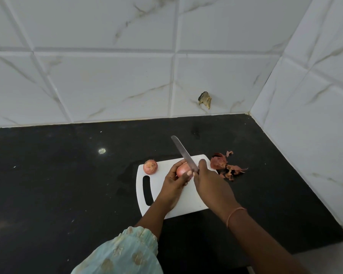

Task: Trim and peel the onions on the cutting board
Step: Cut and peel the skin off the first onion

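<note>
A white cutting board (188,206) with a slot handle lies on the black counter. My left hand (174,181) grips a pink onion (181,169) above the board. My right hand (210,180) holds a knife (183,152) by its handle, which the hand hides; the blade points up and away to the far left and passes right by the onion. A second onion (150,166), its skin still on, sits at the board's far left corner.
A heap of reddish onion peels (225,166) lies on the black counter (57,184) just right of the board. Tiled walls close off the back and the right side. A dark blotch (205,99) marks the back wall.
</note>
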Demonstrator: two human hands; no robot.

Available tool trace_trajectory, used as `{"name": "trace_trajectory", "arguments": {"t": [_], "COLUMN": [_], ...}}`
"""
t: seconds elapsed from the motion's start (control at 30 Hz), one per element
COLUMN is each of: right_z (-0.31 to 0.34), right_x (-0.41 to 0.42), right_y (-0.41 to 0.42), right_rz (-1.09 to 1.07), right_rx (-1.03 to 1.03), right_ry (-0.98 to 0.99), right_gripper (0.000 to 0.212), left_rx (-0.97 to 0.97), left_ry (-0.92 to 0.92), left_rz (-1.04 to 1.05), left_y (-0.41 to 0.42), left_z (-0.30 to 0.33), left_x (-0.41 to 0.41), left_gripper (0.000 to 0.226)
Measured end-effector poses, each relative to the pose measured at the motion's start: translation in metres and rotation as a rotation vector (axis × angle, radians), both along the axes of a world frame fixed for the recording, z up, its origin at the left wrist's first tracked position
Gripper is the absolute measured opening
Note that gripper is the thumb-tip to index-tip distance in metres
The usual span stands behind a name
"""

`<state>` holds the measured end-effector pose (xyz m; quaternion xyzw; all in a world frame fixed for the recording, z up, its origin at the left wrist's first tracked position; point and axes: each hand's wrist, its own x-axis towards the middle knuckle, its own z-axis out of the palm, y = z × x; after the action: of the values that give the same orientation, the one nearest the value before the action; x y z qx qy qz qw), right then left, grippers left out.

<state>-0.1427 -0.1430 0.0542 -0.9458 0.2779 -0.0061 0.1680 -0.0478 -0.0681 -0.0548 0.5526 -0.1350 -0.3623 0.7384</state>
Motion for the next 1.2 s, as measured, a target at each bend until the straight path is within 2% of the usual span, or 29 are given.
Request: {"name": "trace_trajectory", "arguments": {"t": [0.07,0.2,0.33,0.5,0.63,0.7,0.77,0.87,0.97,1.07,1.2], "right_z": [0.006,0.012,0.024,0.041,0.053,0.057,0.06,0.06,0.051,0.038,0.013], "right_x": [-0.005,-0.029,-0.026,-0.012,-0.021,-0.022,-0.016,-0.003,0.0,-0.009,-0.024], "right_y": [-0.002,-0.008,-0.016,-0.026,-0.038,-0.039,-0.039,-0.035,-0.033,-0.03,-0.01], "right_rz": [0.016,0.011,0.019,0.017,0.015,0.035,0.045,0.043,0.063,0.066,0.079], "right_rx": [-0.029,-0.028,0.057,0.258,0.367,0.328,0.272,0.24,0.195,0.22,0.198], "right_ry": [0.048,0.146,0.145,0.21,0.288,0.334,0.361,0.339,0.316,0.227,0.104], "right_gripper": [0.023,0.037,0.033,0.016,0.03,0.042,0.04,0.029,0.026,0.023,0.017], "left_rx": [-0.027,-0.011,-0.009,-0.005,-0.043,-0.017,0.015,0.017,0.008,0.025,-0.082], "left_ry": [0.029,-0.01,-0.005,0.006,0.093,0.074,0.042,0.039,0.06,0.063,0.363], "left_rz": [0.009,-0.049,-0.071,-0.087,-0.051,-0.056,-0.076,-0.064,-0.034,-0.028,0.179], "left_y": [0.0,0.0,0.002,0.002,0.002,0.002,0.001,0.0,0.002,0.002,-0.001], "left_z": [-0.002,-0.005,-0.004,0.0,-0.001,0.001,0.004,0.004,0.002,0.003,0.004], "left_x": [0.001,0.002,0.003,0.002,0.002,0.002,0.001,-0.001,0.001,0.001,0.005], "left_gripper": [0.08,0.073,0.067,0.062,0.06,0.059,0.061,0.067,0.072,0.058,0.045]}}
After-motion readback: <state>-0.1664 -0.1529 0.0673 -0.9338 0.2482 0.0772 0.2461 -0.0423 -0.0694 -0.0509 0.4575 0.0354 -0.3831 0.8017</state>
